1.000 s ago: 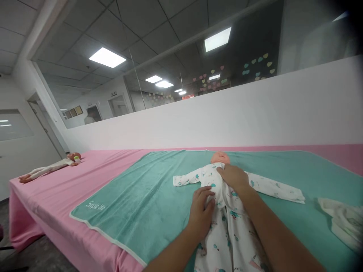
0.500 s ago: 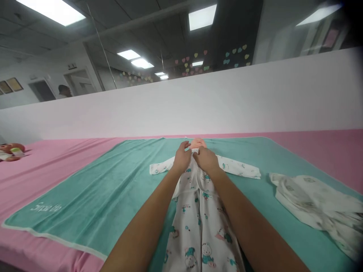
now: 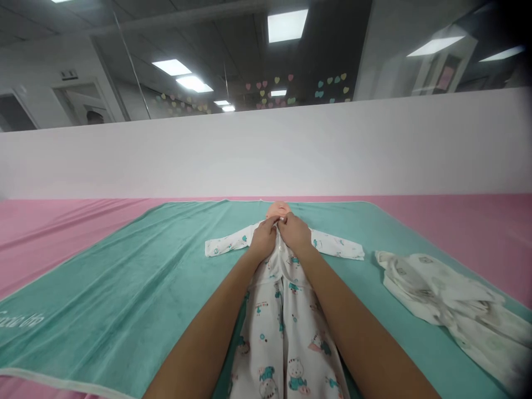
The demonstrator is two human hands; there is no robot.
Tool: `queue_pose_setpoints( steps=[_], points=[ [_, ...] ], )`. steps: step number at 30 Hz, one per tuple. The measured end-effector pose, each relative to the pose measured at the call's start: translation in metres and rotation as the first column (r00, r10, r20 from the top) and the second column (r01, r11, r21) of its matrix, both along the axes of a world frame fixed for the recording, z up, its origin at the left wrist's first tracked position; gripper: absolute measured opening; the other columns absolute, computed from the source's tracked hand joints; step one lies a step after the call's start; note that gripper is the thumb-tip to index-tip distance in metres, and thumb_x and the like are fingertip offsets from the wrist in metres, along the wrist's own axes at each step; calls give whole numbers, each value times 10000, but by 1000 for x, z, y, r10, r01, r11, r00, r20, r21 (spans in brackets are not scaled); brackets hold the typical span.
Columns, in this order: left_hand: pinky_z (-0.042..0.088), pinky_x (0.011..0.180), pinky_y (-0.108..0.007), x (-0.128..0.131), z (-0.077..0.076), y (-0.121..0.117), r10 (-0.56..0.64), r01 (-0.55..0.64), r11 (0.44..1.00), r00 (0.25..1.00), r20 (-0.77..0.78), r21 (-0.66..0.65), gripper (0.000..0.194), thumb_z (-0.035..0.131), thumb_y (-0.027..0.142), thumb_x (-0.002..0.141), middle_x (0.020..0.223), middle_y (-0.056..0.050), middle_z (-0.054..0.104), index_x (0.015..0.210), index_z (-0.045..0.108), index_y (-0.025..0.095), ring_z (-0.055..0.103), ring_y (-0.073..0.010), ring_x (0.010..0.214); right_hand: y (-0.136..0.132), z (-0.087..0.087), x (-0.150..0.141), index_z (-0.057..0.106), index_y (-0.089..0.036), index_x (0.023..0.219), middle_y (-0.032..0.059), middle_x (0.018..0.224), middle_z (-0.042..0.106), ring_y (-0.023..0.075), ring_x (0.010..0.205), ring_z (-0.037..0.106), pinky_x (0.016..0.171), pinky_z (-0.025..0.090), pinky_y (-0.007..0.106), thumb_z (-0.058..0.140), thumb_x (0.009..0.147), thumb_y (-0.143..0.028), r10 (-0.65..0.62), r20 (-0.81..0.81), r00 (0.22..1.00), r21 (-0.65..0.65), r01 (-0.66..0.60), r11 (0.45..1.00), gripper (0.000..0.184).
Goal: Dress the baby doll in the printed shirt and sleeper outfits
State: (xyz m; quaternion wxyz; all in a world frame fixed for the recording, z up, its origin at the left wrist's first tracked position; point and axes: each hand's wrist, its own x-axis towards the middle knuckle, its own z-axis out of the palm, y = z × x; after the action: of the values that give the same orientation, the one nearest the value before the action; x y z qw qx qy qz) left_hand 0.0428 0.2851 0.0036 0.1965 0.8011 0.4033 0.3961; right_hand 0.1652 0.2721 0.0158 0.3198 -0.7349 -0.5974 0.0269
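Observation:
A baby doll [image 3: 277, 210] lies on its back on a teal blanket [image 3: 124, 288], dressed in a white printed sleepsuit [image 3: 286, 327] with its sleeves spread to both sides. My left hand [image 3: 263, 239] and my right hand [image 3: 295, 231] meet at the sleepsuit's neckline just below the doll's head. Both hands are closed, pinching the two front edges of the garment together at the collar. My forearms run down over the suit's body and hide part of its front.
A crumpled white garment [image 3: 444, 296] lies on the blanket to the right. The blanket covers a pink sheet [image 3: 465, 221] on a long table. A white partition wall [image 3: 266, 149] with glass above stands behind.
My left hand moved up from the doll's waist to the collar, joining the right hand there. The view swung right, so the second doll at far left dropped out of sight.

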Motion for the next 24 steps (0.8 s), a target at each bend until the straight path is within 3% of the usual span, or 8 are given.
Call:
queue_pose_setpoints(
  steps=[7,13,21,24],
  points=[
    [322,1041,-379,1,2,-3,14,-15,1000,998,-58,-15,453,315,168,845,1288,-54,519,1264,484,202,437,-198,1205,9,-7,15,559,-214,806,37,828,644,171,735,563,594,334,247,341,869,-416,49,-70,996,1,-49,999,303],
    [312,1046,-371,-1,0,-2,5,-6,1000,999,-39,-24,442,322,189,855,1305,-45,506,1266,482,220,424,-196,1221,9,-9,18,562,-194,782,40,814,644,157,746,549,622,332,238,354,862,-374,56,-112,992,31,-53,998,287],
    [318,1045,-377,-1,-1,-1,-25,25,1000,1000,2,11,434,327,182,857,1283,-29,528,1248,510,237,441,-193,1204,4,-9,17,552,-196,800,9,763,612,153,698,520,603,331,237,379,809,-332,30,-164,986,58,-21,998,221],
    [313,1055,-365,-1,-6,2,-55,54,997,998,22,61,414,322,177,864,1273,-9,538,1198,555,255,442,-176,1203,0,-7,16,548,-216,897,-20,731,593,146,661,516,587,325,229,413,787,-321,63,-173,983,62,-52,997,203]
  ],
)
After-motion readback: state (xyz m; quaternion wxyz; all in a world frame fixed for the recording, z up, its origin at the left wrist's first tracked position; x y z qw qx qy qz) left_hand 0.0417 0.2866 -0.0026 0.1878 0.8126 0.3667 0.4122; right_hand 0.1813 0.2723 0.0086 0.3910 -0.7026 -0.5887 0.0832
